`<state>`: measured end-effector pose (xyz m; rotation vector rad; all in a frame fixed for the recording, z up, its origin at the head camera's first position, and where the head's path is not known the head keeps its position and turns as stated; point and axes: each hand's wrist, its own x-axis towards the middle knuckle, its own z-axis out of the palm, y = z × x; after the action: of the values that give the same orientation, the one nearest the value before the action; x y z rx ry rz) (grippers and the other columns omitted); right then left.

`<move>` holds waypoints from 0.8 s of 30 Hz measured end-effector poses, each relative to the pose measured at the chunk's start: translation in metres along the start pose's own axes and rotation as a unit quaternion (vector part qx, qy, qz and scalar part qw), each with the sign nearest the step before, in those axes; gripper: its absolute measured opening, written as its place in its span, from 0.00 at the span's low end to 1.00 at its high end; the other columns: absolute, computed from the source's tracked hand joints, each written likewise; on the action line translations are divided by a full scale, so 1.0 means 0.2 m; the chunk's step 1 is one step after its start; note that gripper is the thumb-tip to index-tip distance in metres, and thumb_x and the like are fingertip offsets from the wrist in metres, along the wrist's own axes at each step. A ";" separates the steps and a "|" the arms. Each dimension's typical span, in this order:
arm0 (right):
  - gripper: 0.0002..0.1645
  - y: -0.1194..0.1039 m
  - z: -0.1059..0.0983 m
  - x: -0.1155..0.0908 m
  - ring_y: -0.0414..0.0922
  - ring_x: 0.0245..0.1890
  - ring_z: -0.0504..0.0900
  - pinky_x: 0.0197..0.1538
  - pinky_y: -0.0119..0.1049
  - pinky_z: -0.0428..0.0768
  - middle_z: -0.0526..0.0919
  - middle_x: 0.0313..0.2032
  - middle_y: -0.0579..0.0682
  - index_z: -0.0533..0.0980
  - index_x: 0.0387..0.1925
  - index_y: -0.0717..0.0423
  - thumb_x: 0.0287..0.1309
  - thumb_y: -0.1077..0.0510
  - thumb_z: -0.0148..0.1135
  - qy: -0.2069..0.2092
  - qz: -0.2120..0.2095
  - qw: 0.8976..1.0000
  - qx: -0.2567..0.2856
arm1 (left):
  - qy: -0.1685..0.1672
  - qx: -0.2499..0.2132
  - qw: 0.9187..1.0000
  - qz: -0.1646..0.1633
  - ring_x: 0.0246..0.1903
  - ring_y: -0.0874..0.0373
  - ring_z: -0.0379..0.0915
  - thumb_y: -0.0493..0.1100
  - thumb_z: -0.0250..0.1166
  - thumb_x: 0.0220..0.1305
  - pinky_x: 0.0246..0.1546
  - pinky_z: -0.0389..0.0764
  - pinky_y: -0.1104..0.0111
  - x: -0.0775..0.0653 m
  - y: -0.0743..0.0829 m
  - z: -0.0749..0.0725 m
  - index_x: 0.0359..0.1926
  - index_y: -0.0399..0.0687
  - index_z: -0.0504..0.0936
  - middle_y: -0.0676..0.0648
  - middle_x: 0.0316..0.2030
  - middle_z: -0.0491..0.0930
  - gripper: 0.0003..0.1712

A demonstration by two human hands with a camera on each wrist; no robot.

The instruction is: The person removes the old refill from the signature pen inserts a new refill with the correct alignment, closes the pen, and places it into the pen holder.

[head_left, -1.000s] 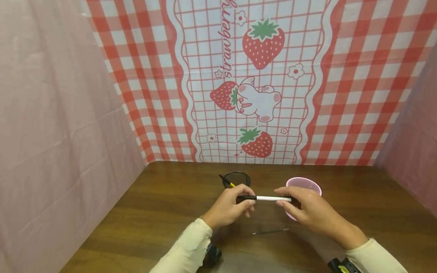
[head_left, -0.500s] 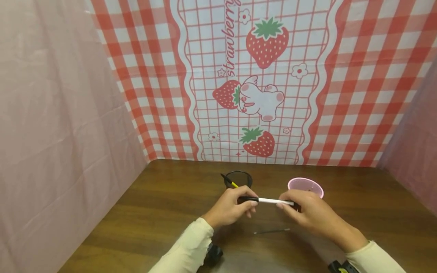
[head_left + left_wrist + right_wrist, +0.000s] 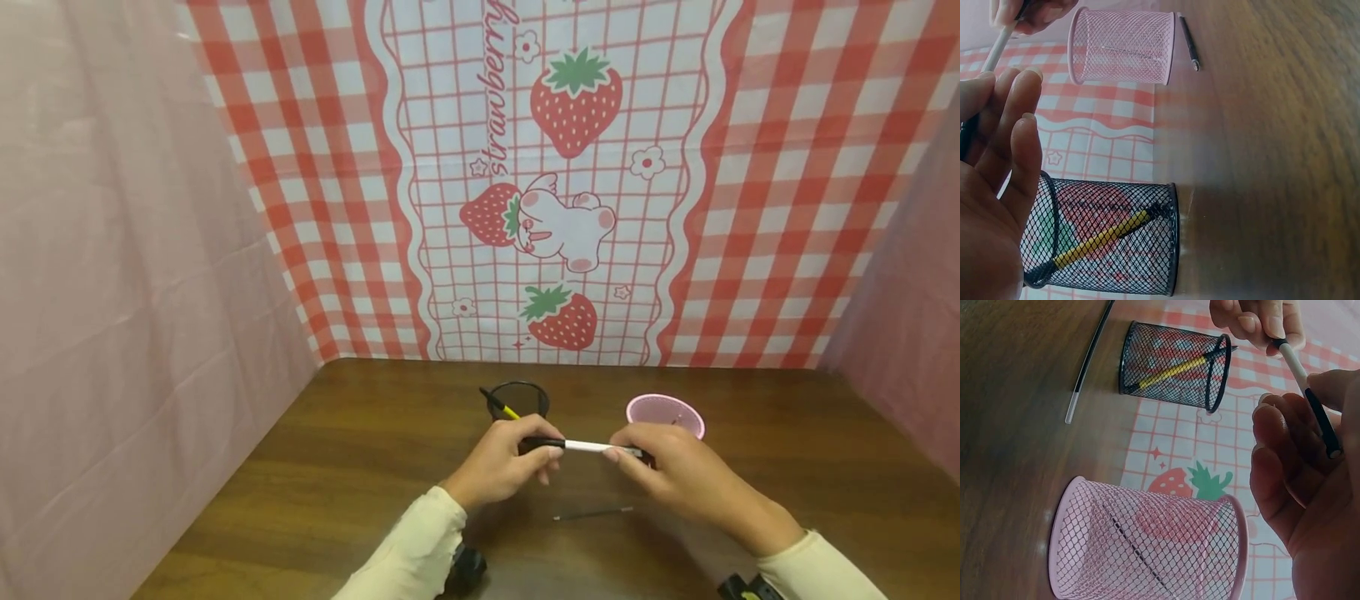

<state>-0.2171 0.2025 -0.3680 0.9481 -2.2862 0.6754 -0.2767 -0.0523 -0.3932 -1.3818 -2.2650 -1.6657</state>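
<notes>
A pen with a white barrel and black ends (image 3: 587,447) is held level between both hands above the table. My left hand (image 3: 506,467) pinches its black end between thumb and fingers. At the other end, my right hand (image 3: 675,467) grips it with thumb and fingertips; the right wrist view shows the dark end part (image 3: 1319,415) lying along that palm. On the table below the pen lies a thin dark refill with a clear tip (image 3: 1088,365).
Behind the left hand stands a black mesh pen holder (image 3: 545,402) with a yellow and black pen (image 3: 1175,374) leaning in it. A pink mesh pen holder (image 3: 645,400) behind the right hand contains a thin dark stick (image 3: 1138,553). A strawberry-print cloth (image 3: 555,217) hangs at the back.
The right hand's fingers have closed in on the pen and moved slightly left along it, covering more of the white barrel. The pen's right end has dipped a little. The left hand keeps its pinch.
</notes>
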 end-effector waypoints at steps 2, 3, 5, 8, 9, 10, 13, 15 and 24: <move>0.12 0.00 0.00 0.00 0.27 0.23 0.67 0.27 0.24 0.69 0.70 0.25 0.27 0.79 0.33 0.41 0.59 0.64 0.70 0.001 -0.003 1.000 0.003 | -0.003 0.007 1.000 -0.001 0.22 0.62 0.80 0.35 0.64 0.69 0.27 0.84 0.54 0.00 0.00 0.00 0.45 0.42 0.82 0.46 0.28 0.84 0.06; 0.13 0.00 0.01 0.00 0.27 0.23 0.67 0.27 0.23 0.68 0.70 0.25 0.27 0.79 0.33 0.41 0.59 0.65 0.69 0.001 -0.005 1.000 0.006 | -0.005 0.009 1.000 -0.002 0.22 0.62 0.80 0.34 0.63 0.69 0.27 0.84 0.54 0.00 0.00 0.00 0.45 0.42 0.82 0.46 0.29 0.84 0.06; 0.14 0.00 0.01 0.00 0.27 0.23 0.68 0.27 0.23 0.68 0.69 0.24 0.27 0.80 0.33 0.41 0.59 0.67 0.68 0.003 -0.009 1.000 0.011 | -0.008 0.014 1.000 -0.003 0.22 0.62 0.79 0.33 0.63 0.69 0.27 0.84 0.55 0.00 0.01 0.01 0.45 0.41 0.82 0.45 0.29 0.84 0.06; 0.15 0.00 0.01 0.00 0.27 0.24 0.69 0.28 0.22 0.68 0.71 0.25 0.28 0.81 0.33 0.41 0.60 0.67 0.68 0.005 -0.014 1.000 0.017 | -0.012 0.017 1.000 0.001 0.22 0.61 0.79 0.31 0.62 0.69 0.27 0.84 0.56 0.00 0.05 0.00 0.45 0.37 0.82 0.42 0.28 0.84 0.06; 0.15 0.00 0.01 0.00 0.27 0.24 0.69 0.28 0.21 0.69 0.72 0.25 0.29 0.81 0.34 0.41 0.59 0.67 0.68 0.006 -0.016 1.000 0.020 | -0.013 0.015 1.000 0.005 0.22 0.60 0.79 0.30 0.62 0.69 0.27 0.84 0.57 0.00 0.07 0.00 0.44 0.36 0.81 0.41 0.28 0.83 0.05; 0.15 0.00 0.01 0.00 0.28 0.24 0.69 0.29 0.21 0.69 0.73 0.26 0.29 0.81 0.34 0.40 0.59 0.67 0.68 0.007 -0.016 1.000 0.021 | -0.014 0.013 1.000 0.007 0.22 0.59 0.79 0.30 0.62 0.69 0.26 0.84 0.57 0.00 0.09 0.00 0.44 0.34 0.81 0.40 0.28 0.83 0.05; 0.14 0.00 0.01 0.00 0.28 0.25 0.70 0.30 0.21 0.69 0.75 0.28 0.30 0.80 0.35 0.40 0.58 0.65 0.70 0.007 -0.018 0.999 0.027 | -0.015 0.005 1.000 0.014 0.22 0.58 0.80 0.30 0.62 0.69 0.27 0.84 0.61 0.00 0.15 -0.01 0.43 0.32 0.81 0.39 0.28 0.83 0.05; 0.14 0.00 0.01 0.00 0.28 0.26 0.71 0.31 0.21 0.70 0.76 0.29 0.29 0.80 0.36 0.40 0.57 0.64 0.72 0.004 -0.022 0.999 0.026 | -0.016 0.001 1.000 0.013 0.23 0.57 0.80 0.30 0.62 0.69 0.27 0.84 0.60 -0.01 0.18 -0.02 0.43 0.32 0.81 0.39 0.28 0.83 0.04; 0.19 0.01 0.02 0.00 0.28 0.26 0.72 0.31 0.20 0.70 0.75 0.29 0.29 0.80 0.40 0.44 0.47 0.61 0.78 0.011 -0.031 0.999 0.020 | -0.024 0.008 1.000 0.004 0.23 0.55 0.80 0.30 0.61 0.70 0.28 0.84 0.55 -0.01 0.06 -0.01 0.46 0.32 0.81 0.38 0.28 0.83 0.07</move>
<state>-0.2204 0.2014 -0.3713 1.0200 -2.2231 0.7039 -0.2688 -0.0539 -0.3831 -1.4393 -2.2903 -1.6255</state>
